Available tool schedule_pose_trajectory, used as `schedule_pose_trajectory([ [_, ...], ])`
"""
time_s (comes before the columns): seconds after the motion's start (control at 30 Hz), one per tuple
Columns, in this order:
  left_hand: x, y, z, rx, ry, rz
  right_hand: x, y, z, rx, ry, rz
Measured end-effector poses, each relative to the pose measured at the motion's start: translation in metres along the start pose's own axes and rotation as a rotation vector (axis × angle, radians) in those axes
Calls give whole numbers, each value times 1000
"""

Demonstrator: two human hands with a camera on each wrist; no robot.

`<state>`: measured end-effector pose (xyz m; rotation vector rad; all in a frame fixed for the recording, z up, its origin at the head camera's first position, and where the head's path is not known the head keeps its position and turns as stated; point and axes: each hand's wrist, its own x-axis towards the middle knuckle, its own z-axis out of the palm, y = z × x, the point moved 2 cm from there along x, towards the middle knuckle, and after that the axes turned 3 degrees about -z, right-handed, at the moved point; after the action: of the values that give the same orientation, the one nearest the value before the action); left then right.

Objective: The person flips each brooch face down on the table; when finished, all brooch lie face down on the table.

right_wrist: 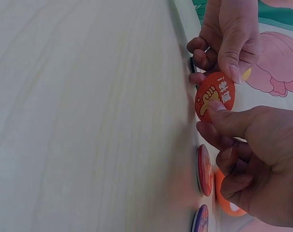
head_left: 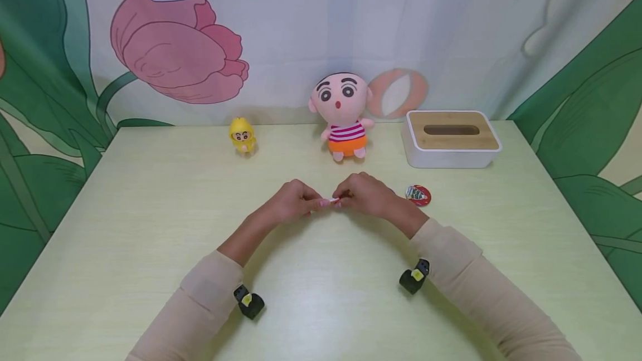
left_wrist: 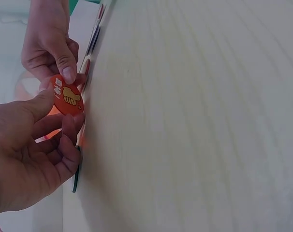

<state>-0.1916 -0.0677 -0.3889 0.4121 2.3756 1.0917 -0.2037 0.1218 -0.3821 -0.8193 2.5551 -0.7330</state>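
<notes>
Between the two hands is a thin round red disc (left_wrist: pixel 68 95) with a yellow thumbs-up and white characters. My left hand (head_left: pixel 295 201) pinches one edge of it between thumb and fingers. From the other side my right hand (head_left: pixel 365 195) pinches it too, the thumb lying over the printed face in the right wrist view. Only a sliver of the disc shows in the head view. Other round discs lie on the table nearby: a red one with a picture (head_left: pixel 418 195), and a purple-edged one (right_wrist: pixel 201 220) low in the right wrist view.
A small yellow figurine (head_left: pixel 242 135) and a plush doll in striped top (head_left: pixel 343 116) stand at the back of the table (head_left: pixel 321 305). To their right sits a white tissue box with wooden lid (head_left: pixel 451 139). A printed curtain (head_left: pixel 291 32) hangs behind.
</notes>
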Motion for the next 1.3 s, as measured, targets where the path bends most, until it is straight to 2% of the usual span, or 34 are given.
schedule_pose_trajectory([
  [0.2,-1,3,3,25,3,12,-1,3,2,12,0,20],
  [0.4,3,0,6,62,43,8,-2,4,3,44,-18,52],
  [0.83,5,-3,8,138,100,52,-1,4,5,94,-15,91],
  [1.03,8,-3,11,169,123,66,-1,0,6,33,26,102],
  [1.3,10,-4,13,223,157,26,-1,1,10,5,55,106],
])
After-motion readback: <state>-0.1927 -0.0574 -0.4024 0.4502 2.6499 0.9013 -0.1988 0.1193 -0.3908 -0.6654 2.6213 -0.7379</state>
